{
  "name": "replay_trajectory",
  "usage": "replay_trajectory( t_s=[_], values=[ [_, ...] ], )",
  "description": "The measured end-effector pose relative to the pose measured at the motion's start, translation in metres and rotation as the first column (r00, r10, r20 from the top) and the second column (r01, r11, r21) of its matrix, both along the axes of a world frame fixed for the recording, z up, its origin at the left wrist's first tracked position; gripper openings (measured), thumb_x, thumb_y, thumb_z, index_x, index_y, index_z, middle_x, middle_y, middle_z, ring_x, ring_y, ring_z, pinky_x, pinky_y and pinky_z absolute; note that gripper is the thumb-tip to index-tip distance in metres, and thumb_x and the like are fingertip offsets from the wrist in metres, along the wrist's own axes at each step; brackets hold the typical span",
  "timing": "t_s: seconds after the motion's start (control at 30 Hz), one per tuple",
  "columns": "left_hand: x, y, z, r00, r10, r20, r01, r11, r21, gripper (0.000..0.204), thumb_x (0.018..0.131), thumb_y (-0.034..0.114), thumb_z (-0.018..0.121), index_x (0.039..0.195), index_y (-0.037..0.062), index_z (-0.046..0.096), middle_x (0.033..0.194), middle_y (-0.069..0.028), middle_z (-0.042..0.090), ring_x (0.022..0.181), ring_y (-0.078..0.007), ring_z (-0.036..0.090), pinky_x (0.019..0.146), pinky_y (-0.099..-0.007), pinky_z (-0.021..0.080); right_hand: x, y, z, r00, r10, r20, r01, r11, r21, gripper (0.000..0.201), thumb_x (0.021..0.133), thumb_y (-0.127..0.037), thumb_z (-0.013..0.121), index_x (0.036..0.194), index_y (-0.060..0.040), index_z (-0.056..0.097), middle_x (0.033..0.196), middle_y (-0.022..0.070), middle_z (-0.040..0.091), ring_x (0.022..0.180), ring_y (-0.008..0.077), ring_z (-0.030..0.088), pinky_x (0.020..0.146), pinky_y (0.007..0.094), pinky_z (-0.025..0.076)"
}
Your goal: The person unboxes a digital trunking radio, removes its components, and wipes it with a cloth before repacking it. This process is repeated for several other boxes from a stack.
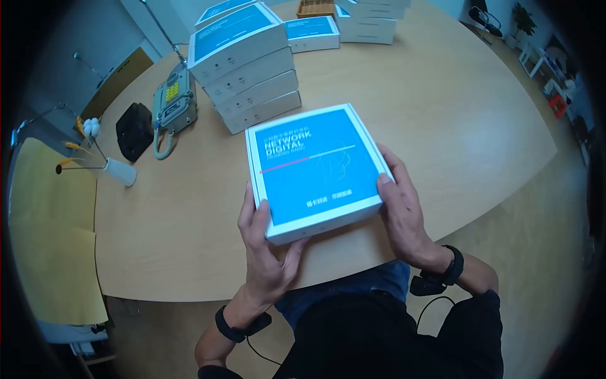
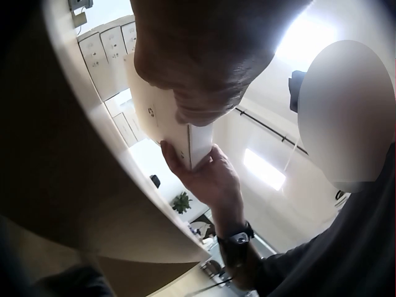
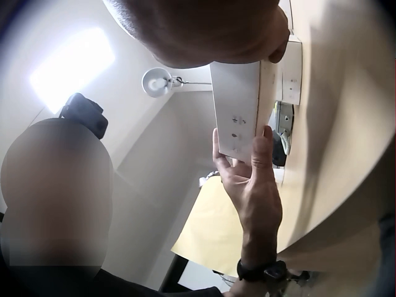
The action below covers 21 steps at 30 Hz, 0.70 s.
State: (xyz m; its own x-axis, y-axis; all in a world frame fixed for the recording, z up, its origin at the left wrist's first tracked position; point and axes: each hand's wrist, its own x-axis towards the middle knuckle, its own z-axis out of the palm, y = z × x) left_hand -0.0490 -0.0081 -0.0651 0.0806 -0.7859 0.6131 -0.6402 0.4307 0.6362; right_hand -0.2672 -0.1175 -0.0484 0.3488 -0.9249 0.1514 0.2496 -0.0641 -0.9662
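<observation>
A white box with a blue top, printed "NETWORK DIGITAL", is held between two hands above the near part of the table. The left hand grips its left near corner, with the thumb under the near side. On the right side, the right hand holds the box with its thumb by the top edge. In the left wrist view, the box shows its plain side, with the right hand at its lower end. The right wrist view shows the left hand around the box's end.
Similar boxes stand stacked just beyond the held box. More boxes and a wicker basket are at the back. A telephone, a black object and a white vase stand on the table's left part.
</observation>
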Motion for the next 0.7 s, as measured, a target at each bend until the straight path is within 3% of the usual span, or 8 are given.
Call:
replay_trajectory(
  t_s=[0.07, 0.1, 0.27, 0.47, 0.53, 0.6, 0.67, 0.7],
  values=[
    [0.001, 0.007, 0.005, 0.897, 0.043, 0.440, -0.080, 0.995, 0.066, 0.092, 0.078, -0.005, 0.081, 0.154, 0.0095, 0.030, 0.157, -0.0278, 0.031, 0.142, -0.0453, 0.042, 0.113, -0.0495, 0.048, -0.010, 0.006, -0.009, 0.976, 0.019, -0.217, -0.046, 0.992, -0.120, 0.061, 0.112, -0.031, 0.041, 0.157, 0.0057, 0.024, 0.151, 0.0205, 0.041, 0.141, 0.0263, 0.040, 0.114, 0.0385, 0.037],
    [0.002, 0.009, -0.002, 0.885, 0.036, 0.464, -0.064, 0.997, 0.045, 0.090, 0.070, -0.001, 0.086, 0.147, 0.0054, 0.042, 0.152, -0.0310, 0.039, 0.133, -0.0514, 0.050, 0.101, -0.0519, 0.057, -0.016, 0.010, -0.006, 0.952, 0.032, -0.303, -0.077, 0.988, -0.136, 0.064, 0.111, -0.032, 0.042, 0.158, 0.0064, 0.021, 0.154, 0.0247, 0.037, 0.142, 0.0298, 0.040, 0.115, 0.0395, 0.036],
    [0.010, 0.015, -0.016, 0.756, 0.043, 0.653, -0.026, 0.999, -0.036, 0.089, 0.070, 0.007, 0.088, 0.146, 0.0045, 0.042, 0.147, -0.0316, 0.044, 0.123, -0.0521, 0.058, 0.092, -0.0481, 0.062, -0.028, 0.027, -0.025, 0.920, 0.009, -0.393, -0.126, 0.954, -0.272, 0.069, 0.110, -0.034, 0.045, 0.158, 0.0075, 0.019, 0.157, 0.0305, 0.032, 0.145, 0.0394, 0.038, 0.119, 0.0445, 0.033],
    [0.007, 0.028, -0.017, 0.707, 0.057, 0.705, -0.024, 0.998, -0.057, 0.062, 0.086, 0.009, 0.076, 0.141, -0.0005, 0.048, 0.143, -0.0332, 0.049, 0.117, -0.0517, 0.063, 0.087, -0.0475, 0.063, -0.035, 0.041, -0.038, 0.862, -0.123, -0.491, -0.106, 0.904, -0.413, 0.065, 0.108, -0.028, 0.049, 0.155, 0.0098, 0.025, 0.153, 0.0343, 0.036, 0.145, 0.0472, 0.036, 0.118, 0.0485, 0.034],
    [0.008, 0.034, -0.015, 0.623, 0.061, 0.780, 0.006, 0.997, -0.083, 0.046, 0.092, 0.004, 0.066, 0.136, -0.0028, 0.052, 0.140, -0.0328, 0.053, 0.110, -0.0511, 0.067, 0.080, -0.0456, 0.064, -0.036, 0.056, -0.042, 0.871, -0.400, -0.286, 0.091, 0.704, -0.705, 0.050, 0.101, -0.018, 0.057, 0.143, 0.0081, 0.048, 0.137, 0.0315, 0.054, 0.130, 0.0418, 0.055, 0.108, 0.0437, 0.045],
    [0.008, 0.038, -0.001, 0.617, 0.106, 0.779, -0.012, 0.992, -0.126, 0.037, 0.091, -0.001, 0.062, 0.128, -0.0032, 0.058, 0.129, -0.0311, 0.062, 0.099, -0.0442, 0.072, 0.071, -0.0406, 0.064, -0.086, 0.083, -0.094, 0.931, -0.163, -0.327, -0.238, 0.408, -0.882, 0.035, 0.091, -0.011, 0.065, 0.123, 0.0013, 0.065, 0.120, 0.0199, 0.067, 0.108, 0.0286, 0.068, 0.092, 0.0358, 0.053],
    [0.010, 0.047, 0.015, 0.712, 0.056, 0.700, 0.026, 0.994, -0.105, 0.034, 0.090, -0.003, 0.062, 0.123, -0.0038, 0.062, 0.117, -0.0285, 0.068, 0.090, -0.0354, 0.075, 0.064, -0.0350, 0.061, -0.094, 0.106, -0.091, 0.912, -0.135, -0.387, -0.368, 0.143, -0.919, 0.026, 0.086, -0.011, 0.069, 0.111, -0.0059, 0.071, 0.108, 0.0085, 0.070, 0.091, 0.0182, 0.068, 0.082, 0.0311, 0.053],
    [0.008, 0.047, 0.027, 0.746, 0.067, 0.663, 0.023, 0.992, -0.126, 0.030, 0.086, -0.006, 0.065, 0.116, -0.0039, 0.065, 0.106, -0.0252, 0.072, 0.081, -0.0290, 0.074, 0.061, -0.0316, 0.058, -0.104, 0.115, -0.110, 0.911, -0.120, -0.395, -0.379, 0.139, -0.915, 0.026, 0.086, -0.011, 0.069, 0.111, -0.0059, 0.071, 0.108, 0.0085, 0.070, 0.091, 0.0182, 0.068, 0.082, 0.0311, 0.053]
  ],
)
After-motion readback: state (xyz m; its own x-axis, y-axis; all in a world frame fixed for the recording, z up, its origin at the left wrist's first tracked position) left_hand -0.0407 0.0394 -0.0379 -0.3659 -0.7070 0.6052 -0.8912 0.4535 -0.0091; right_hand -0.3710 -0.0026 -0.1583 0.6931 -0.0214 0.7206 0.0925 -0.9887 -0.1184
